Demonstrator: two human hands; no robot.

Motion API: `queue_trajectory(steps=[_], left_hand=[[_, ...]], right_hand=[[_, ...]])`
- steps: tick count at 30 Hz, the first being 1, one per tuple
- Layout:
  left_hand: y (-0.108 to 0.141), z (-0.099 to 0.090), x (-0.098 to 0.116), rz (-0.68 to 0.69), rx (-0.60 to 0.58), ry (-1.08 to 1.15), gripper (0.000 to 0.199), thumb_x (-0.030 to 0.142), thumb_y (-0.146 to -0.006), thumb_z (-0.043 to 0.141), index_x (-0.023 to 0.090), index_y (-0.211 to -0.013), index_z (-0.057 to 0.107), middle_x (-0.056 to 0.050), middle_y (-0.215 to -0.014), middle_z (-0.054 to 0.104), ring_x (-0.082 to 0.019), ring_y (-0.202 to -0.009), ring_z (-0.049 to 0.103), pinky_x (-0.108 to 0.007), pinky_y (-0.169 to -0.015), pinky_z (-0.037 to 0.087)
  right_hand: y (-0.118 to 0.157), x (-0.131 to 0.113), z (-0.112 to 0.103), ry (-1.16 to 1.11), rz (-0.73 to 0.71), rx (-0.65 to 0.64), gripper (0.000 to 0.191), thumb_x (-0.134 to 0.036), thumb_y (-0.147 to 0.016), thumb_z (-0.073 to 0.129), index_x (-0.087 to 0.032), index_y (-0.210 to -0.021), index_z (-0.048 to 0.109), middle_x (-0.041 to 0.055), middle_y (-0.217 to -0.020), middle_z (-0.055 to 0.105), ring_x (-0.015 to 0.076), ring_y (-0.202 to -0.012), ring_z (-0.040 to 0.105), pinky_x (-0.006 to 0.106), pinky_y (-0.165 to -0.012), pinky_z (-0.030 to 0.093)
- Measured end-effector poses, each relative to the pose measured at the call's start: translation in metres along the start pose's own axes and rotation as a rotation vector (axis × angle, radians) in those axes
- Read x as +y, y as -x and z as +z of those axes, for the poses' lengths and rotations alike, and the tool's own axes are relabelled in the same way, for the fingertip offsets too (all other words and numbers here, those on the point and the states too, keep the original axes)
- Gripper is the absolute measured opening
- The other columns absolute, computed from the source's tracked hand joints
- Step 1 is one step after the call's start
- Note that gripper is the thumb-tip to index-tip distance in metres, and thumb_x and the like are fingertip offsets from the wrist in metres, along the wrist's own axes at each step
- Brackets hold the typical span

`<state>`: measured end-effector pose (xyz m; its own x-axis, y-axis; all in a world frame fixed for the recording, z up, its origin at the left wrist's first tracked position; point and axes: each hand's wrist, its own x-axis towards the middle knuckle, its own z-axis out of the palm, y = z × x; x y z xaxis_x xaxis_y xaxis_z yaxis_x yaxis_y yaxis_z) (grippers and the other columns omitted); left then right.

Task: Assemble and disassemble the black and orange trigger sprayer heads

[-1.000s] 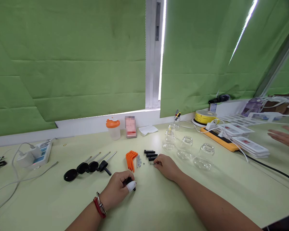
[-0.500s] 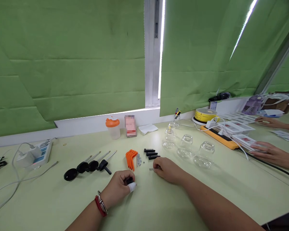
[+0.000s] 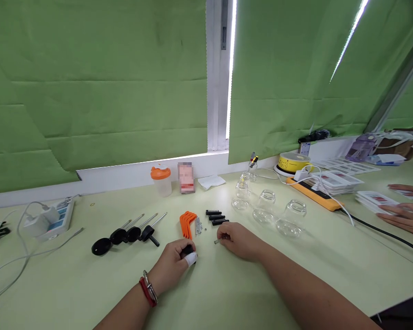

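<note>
My left hand [image 3: 176, 257], with white tape round its thumb, is closed on a small black plastic part [image 3: 187, 250], mostly hidden by the fingers. Finger and thumb of my right hand [image 3: 237, 239] pinch a small metal spring [image 3: 217, 241] at the table. Just beyond that hand lie several black tubes with springs [image 3: 216, 217]. Between the hands and farther back are curved orange handles [image 3: 186, 223], metal pins [image 3: 198, 225] and a tiny metal piece [image 3: 205, 229]. Left of my left hand stands a row of black round pieces with metal rods [image 3: 134, 233].
Several glass jars [image 3: 267, 206] stand right of centre. An orange-lidded shaker cup [image 3: 161, 181] is at the back. A power strip [image 3: 64, 220] with cables lies left, an orange one [image 3: 311, 195] right. Another person's hands [image 3: 408, 215] handle cards [image 3: 376, 199] at far right.
My left hand has shifted slightly right and up with the black part. The spring at my right fingertips has tilted a little. The other person's hands moved right.
</note>
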<state>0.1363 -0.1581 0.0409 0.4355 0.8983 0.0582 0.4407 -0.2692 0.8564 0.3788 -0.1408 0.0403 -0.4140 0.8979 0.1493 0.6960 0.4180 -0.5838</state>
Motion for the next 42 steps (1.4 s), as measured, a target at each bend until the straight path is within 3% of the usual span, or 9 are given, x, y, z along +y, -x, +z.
queue_trajectory(steps=[14, 29, 42], left_hand=[[0.0, 0.004, 0.007, 0.004, 0.028, -0.092, 0.007, 0.021, -0.07, 0.05, 0.017, -0.07, 0.055, 0.001, -0.068, 0.049, -0.011, -0.06, 0.042, -0.022, -0.055, 0.034], [0.0, 0.009, 0.007, 0.101, -0.032, -0.238, 0.005, 0.024, -0.078, 0.044, 0.02, -0.081, 0.046, 0.001, -0.075, 0.05, -0.014, -0.064, 0.041, -0.024, -0.057, 0.033], [0.002, 0.008, 0.01, 0.098, -0.09, -0.238, 0.005, 0.025, -0.083, 0.041, 0.021, -0.084, 0.043, 0.001, -0.076, 0.049, -0.014, -0.067, 0.041, -0.025, -0.059, 0.034]], right_hand=[[0.003, -0.007, 0.0, -0.078, -0.045, -0.048, 0.019, -0.015, -0.076, 0.049, -0.021, -0.076, 0.067, 0.0019, -0.083, 0.059, 0.0115, -0.068, 0.054, 0.021, -0.058, 0.04], [0.001, -0.012, 0.005, -0.058, -0.062, -0.056, 0.013, -0.022, -0.077, 0.054, -0.019, -0.077, 0.067, 0.0024, -0.081, 0.059, 0.0126, -0.069, 0.054, 0.022, -0.06, 0.04], [-0.001, -0.007, 0.007, -0.144, -0.015, -0.041, 0.012, -0.023, -0.078, 0.054, -0.019, -0.078, 0.066, 0.0011, -0.081, 0.06, 0.0119, -0.068, 0.055, 0.022, -0.059, 0.041]])
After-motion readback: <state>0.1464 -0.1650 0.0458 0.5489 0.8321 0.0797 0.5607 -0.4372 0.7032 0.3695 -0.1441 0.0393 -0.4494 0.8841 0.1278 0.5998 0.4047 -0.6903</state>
